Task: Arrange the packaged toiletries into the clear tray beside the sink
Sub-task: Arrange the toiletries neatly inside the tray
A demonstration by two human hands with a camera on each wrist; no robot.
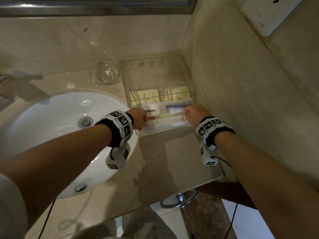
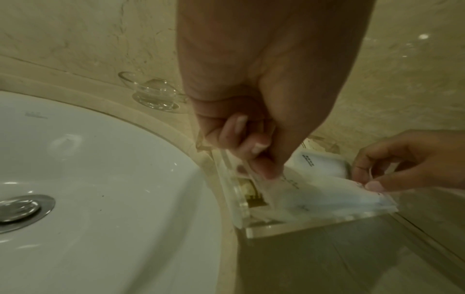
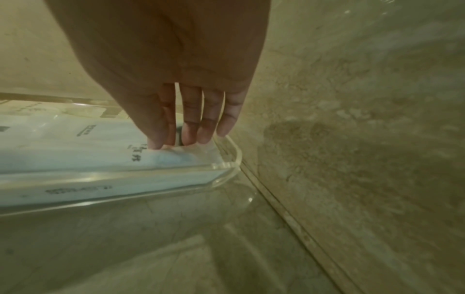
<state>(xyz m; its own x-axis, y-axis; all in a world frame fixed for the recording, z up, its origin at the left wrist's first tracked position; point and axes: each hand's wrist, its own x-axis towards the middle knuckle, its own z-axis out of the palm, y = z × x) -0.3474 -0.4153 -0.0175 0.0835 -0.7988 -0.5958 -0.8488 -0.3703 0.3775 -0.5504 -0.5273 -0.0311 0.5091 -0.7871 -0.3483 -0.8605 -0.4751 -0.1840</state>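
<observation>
A clear acrylic tray [image 1: 126, 80] stands on the marble counter between the sink and the right wall. Two yellow packets [image 1: 146, 95] lie across its middle. White packets lie nearer the front, one showing a blue toothbrush [image 1: 174, 107]. A flat white packet [image 1: 165, 125] [image 2: 327, 201] [image 3: 75, 157] lies along the tray's front wall [image 2: 302, 228]. My left hand [image 1: 141, 125] [image 2: 266, 173] pinches its left end. My right hand [image 1: 188, 116] [image 2: 372, 183] [image 3: 186, 141] pinches its right end by the tray's front right corner [image 3: 234, 159].
A white sink [image 1: 51, 126] with a metal drain [image 1: 85, 121] lies left of the tray. An empty glass dish [image 1: 104, 73] [image 2: 156, 95] stands behind the sink, beside the tray's back left corner. The marble wall [image 1: 241, 83] runs close along the tray's right side. A towel ring [image 1: 179, 198] hangs below the counter edge.
</observation>
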